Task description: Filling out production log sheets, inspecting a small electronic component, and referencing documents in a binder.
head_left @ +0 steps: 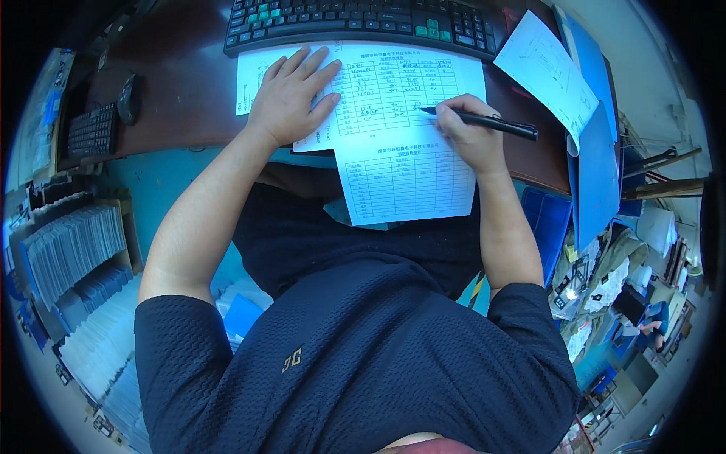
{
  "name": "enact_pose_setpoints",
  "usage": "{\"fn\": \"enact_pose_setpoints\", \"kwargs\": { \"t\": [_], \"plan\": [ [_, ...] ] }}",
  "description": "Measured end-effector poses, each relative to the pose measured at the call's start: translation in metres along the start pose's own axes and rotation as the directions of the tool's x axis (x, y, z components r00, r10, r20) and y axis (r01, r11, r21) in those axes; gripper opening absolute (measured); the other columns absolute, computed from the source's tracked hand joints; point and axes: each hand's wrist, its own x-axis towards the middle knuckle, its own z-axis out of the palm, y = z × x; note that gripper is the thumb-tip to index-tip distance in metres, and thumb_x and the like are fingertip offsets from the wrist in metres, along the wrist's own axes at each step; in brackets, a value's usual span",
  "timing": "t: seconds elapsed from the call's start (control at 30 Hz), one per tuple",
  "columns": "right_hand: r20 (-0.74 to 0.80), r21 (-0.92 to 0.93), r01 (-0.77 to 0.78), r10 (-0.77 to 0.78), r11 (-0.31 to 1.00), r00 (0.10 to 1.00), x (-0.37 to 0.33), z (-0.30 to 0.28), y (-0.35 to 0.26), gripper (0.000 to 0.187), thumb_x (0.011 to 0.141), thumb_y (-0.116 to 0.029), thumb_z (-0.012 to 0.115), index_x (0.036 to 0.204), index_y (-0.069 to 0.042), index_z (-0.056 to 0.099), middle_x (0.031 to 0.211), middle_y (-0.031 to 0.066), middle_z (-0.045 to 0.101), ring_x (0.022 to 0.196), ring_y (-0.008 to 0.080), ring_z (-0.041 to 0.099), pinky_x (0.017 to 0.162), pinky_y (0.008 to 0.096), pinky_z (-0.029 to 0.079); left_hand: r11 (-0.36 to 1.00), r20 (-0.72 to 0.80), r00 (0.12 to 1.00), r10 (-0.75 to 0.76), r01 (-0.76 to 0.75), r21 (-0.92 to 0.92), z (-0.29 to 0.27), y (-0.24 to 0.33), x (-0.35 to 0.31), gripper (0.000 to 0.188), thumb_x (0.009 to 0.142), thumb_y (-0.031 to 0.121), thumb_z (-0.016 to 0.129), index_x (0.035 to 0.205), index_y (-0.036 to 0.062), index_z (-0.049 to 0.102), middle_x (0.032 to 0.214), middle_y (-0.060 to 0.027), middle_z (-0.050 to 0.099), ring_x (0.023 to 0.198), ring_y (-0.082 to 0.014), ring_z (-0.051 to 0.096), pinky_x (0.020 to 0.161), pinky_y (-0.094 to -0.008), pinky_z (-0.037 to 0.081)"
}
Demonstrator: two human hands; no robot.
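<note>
- Printed form (393,98), a white sheet ruled into tables, lies on the dark brown desk (181,98) with its near half hanging over the desk's near edge above our lap; this is the sheet we are filling in.
- At far left we see a small black keyboard (92,130) with a dark mouse (129,98) beside it, and nearer, off the desk, rows of stacked pale sheets (72,250) in trays.
- Our left hand (291,94) rests flat on the form's left part, fingers spread and pointing far, pinning the sheet so it does not slide.
- Beyond the form sits a large black keyboard (363,23), its near edge just touching the top of the sheet.
- Our right hand (473,132) has its fingers clamped around a black pen (484,121); the pen's tip touches a row in the upper table, right of centre, while its barrel points right.
- We judge the step in hand to be writing an entry in that row; the next move calls for keeping the left palm pressing and shifting the tip to the adjoining cell.
- The form thus lies under both hands: beneath the left palm, and beneath the pen tip just left of the right fingertips.
- At right we see a loose white paper (544,72) on blue folders (597,166).
</note>
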Motion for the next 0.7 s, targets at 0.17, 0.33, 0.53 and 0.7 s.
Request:
{"fn": "enact_pose_setpoints", "kwargs": {
  "t": [0.17, 0.33, 0.53, 0.7],
  "plan": [
    [0.030, -0.050, 0.037, -0.035, 0.998, 0.999, -0.0030, -0.0071, 0.0001, 0.017, 0.087, -0.017, 0.071, 0.090, 0.000, 0.075, 0.081, 0.0099, 0.073, 0.069, 0.0165, 0.068, 0.064, 0.0268, 0.054, 1.000, 0.008, 1.000, 0.000, 0.000, -0.004, -0.0026, 0.0004, 0.0003, 0.052, 0.100, 0.046, 0.047, 0.149, 0.0263, 0.049, 0.159, -0.0055, 0.040, 0.151, -0.0292, 0.029, 0.123, -0.0513, 0.020],
    [0.074, -0.083, 0.039, -0.033, 0.996, 0.997, -0.0030, -0.0059, -0.0026, 0.017, 0.088, -0.016, 0.071, 0.093, 0.000, 0.075, 0.083, 0.0082, 0.073, 0.075, 0.0149, 0.067, 0.070, 0.0275, 0.054, 1.000, 0.012, 1.000, -0.004, 0.004, 0.006, -0.0027, 0.0001, 0.0012, 0.053, 0.100, 0.045, 0.048, 0.149, 0.0262, 0.049, 0.159, -0.0059, 0.041, 0.150, -0.0297, 0.030, 0.123, -0.0512, 0.020],
    [0.063, -0.090, 0.061, -0.056, 0.994, 0.996, -0.0029, -0.0071, -0.0010, 0.017, 0.088, -0.016, 0.071, 0.091, 0.000, 0.075, 0.082, 0.0086, 0.073, 0.072, 0.0149, 0.066, 0.068, 0.0273, 0.054, 1.000, 0.024, 1.000, -0.004, 0.004, 0.003, -0.0035, 0.0006, 0.0005, 0.053, 0.100, 0.046, 0.047, 0.149, 0.0261, 0.049, 0.159, -0.0058, 0.040, 0.151, -0.0296, 0.029, 0.123, -0.0510, 0.019],
    [0.022, -0.091, 0.135, -0.134, 0.987, 0.991, -0.0014, -0.0078, 0.0009, 0.013, 0.086, -0.012, 0.070, 0.086, 0.000, 0.074, 0.077, 0.0091, 0.072, 0.065, 0.0146, 0.066, 0.060, 0.0253, 0.053, 1.000, 0.025, 1.000, -0.008, 0.008, 0.002, -0.0045, 0.0012, 0.0018, 0.053, 0.100, 0.046, 0.047, 0.150, 0.0263, 0.048, 0.159, -0.0057, 0.040, 0.151, -0.0294, 0.029, 0.123, -0.0509, 0.019]
  ]
}}
